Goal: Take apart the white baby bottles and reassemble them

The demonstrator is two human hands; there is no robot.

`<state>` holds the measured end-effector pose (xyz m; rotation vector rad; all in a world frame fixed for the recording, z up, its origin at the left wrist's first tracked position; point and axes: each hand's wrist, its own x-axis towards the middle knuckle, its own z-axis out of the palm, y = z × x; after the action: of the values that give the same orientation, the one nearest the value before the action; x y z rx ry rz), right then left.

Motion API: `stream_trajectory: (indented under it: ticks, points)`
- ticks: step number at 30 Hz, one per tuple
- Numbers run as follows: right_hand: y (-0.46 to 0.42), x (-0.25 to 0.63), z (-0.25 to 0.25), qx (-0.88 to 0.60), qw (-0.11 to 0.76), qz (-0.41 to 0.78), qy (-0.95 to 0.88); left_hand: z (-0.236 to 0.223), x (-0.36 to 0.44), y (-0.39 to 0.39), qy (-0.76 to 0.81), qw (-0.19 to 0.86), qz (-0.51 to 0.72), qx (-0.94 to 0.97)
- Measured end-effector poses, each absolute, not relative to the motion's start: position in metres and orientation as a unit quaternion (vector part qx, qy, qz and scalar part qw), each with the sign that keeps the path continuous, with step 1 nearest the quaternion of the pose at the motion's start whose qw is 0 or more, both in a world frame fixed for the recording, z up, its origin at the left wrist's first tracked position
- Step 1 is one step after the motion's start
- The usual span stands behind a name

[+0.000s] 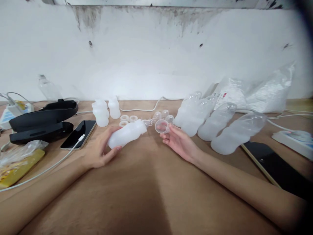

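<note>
Frosted plastic bottle (126,134) tilts over the brown table (144,192) just beside white rings (125,120), left hand (97,151) half-curled round its body — seemingly leaving the neck free — while the right hand (180,142) pinches a clear cap (161,126) edgewise, likely keeping its mouth unobstructed.

A bottle (128,133) is held in the left hand (102,147), left of a cap (161,127) held in the right hand (179,140). Behind the bottle, rings (124,120) are laid on the table (139,195), uncapped bottles (100,114) farther left. Capped bottles (192,114) are ranged to the right, before the bags (266,98); phones (78,133) are placed at both sides.
</note>
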<state>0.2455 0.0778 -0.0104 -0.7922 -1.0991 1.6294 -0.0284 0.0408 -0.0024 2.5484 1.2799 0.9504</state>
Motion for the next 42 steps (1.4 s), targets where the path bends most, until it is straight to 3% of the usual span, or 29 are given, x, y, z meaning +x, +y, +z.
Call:
stream_trajectory:
  ticks: [6,10,13,25,34,42]
  points:
    - [0.078,0.245,-0.010,-0.325,0.489,0.653,-0.479,-0.003,-0.027,0.042,0.397,0.056,0.312,0.861]
    - [0.070,0.241,-0.011,-0.327,0.515,0.553,-0.568,-0.003,-0.028,0.041,0.411,0.067,0.271,0.868]
    - [0.064,0.238,-0.013,-0.306,0.479,0.490,-0.661,-0.001,-0.028,0.041,0.413,0.087,0.245,0.873]
    - [0.059,0.240,-0.012,-0.332,0.350,0.452,-0.750,0.003,-0.024,0.037,0.343,0.150,0.206,0.904]
    - [0.057,0.241,-0.010,-0.343,0.330,0.467,-0.745,0.003,-0.019,0.035,0.336,0.170,0.194,0.906]
    - [0.058,0.243,-0.001,-0.332,0.321,0.388,-0.797,-0.006,-0.015,0.031,0.368,0.184,0.216,0.885]
